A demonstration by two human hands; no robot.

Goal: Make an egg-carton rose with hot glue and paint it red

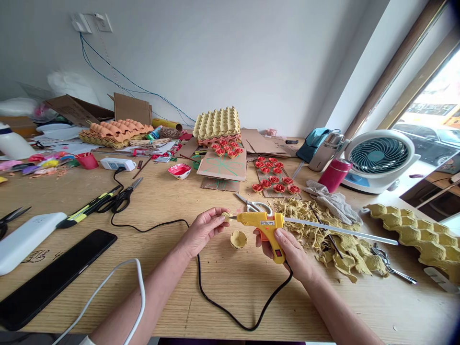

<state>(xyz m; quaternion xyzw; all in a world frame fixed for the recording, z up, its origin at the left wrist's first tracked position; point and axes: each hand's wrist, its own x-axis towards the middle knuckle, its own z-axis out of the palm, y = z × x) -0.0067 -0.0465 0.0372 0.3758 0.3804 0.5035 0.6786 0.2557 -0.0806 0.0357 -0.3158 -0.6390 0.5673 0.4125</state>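
My right hand [287,247] grips the handle of a yellow hot glue gun [264,224], a clear glue stick [341,231] jutting out behind it to the right. Its nozzle touches a small piece of yellow egg-carton paper [226,216] pinched in the fingers of my left hand [203,230]. A small yellow paper rose cup [238,239] lies on the wooden table [230,287] just below the nozzle. The gun's black cord [215,302] loops across the table toward me.
Yellow carton scraps [323,235] and scissors [253,205] lie behind the gun. Red paper roses [275,179] sit on cardboard, egg trays [217,123] stacked behind. A fan [379,158], a red bottle [334,173], black scissors [120,197], a phone [53,275] and another egg tray [417,232] stand around.
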